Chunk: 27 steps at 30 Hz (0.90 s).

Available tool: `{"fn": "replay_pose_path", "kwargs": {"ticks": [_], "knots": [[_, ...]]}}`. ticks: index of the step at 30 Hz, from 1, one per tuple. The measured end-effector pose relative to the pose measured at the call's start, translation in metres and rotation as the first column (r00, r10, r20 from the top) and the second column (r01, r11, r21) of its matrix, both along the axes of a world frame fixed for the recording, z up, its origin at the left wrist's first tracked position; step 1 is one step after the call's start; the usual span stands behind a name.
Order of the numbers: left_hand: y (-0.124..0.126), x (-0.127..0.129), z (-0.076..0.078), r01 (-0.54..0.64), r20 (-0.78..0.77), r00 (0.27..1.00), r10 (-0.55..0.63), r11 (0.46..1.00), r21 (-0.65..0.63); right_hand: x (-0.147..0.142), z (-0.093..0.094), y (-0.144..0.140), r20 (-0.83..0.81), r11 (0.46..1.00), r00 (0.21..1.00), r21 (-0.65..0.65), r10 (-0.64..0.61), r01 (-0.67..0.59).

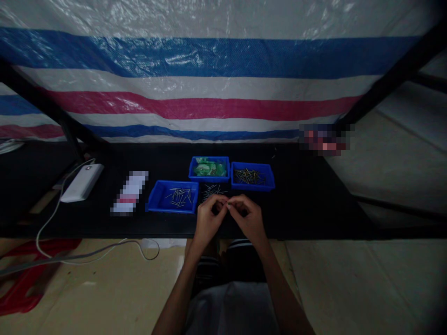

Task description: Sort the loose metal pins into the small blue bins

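My left hand (211, 215) and my right hand (247, 215) meet fingertip to fingertip above the front of the black table. Both are closed in a pinch; whatever lies between the fingers is too small to name. Just behind them is a loose pile of thin metal pins (212, 190) on the tabletop. To the left, a blue tray (159, 204) carries scattered thin metal pins (179, 196). Behind the hands, another blue tray (209, 179) holds green and clear plastic packets (209, 168). A third blue tray (253, 187), at the right, contains many brassy, screw-like pieces (247, 176).
A white power bank (82, 182) with a cable lies on the left of the black table (307, 204). Beside it is a blurred-out flat item (130, 193). Striped plastic sheeting (223, 88) hangs behind. A red stool (24, 279) stands on the floor at left.
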<state>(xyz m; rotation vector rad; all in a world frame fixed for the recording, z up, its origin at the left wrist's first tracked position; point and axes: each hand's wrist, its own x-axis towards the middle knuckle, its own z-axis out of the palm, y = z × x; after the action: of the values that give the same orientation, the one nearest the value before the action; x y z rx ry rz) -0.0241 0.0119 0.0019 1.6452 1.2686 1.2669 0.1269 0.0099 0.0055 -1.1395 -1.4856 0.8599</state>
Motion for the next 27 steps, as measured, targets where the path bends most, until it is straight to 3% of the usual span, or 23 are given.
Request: {"fn": "replay_pose_path", "kwargs": {"ticks": [27], "knots": [[0.0004, 0.0012, -0.0014, -0.002, 0.014, 1.000, 0.002, 1.000, -0.018, -0.0006, -0.0051, 0.0009, -0.014, 0.999, 1.000, -0.035, 0.000, 0.000]]}}
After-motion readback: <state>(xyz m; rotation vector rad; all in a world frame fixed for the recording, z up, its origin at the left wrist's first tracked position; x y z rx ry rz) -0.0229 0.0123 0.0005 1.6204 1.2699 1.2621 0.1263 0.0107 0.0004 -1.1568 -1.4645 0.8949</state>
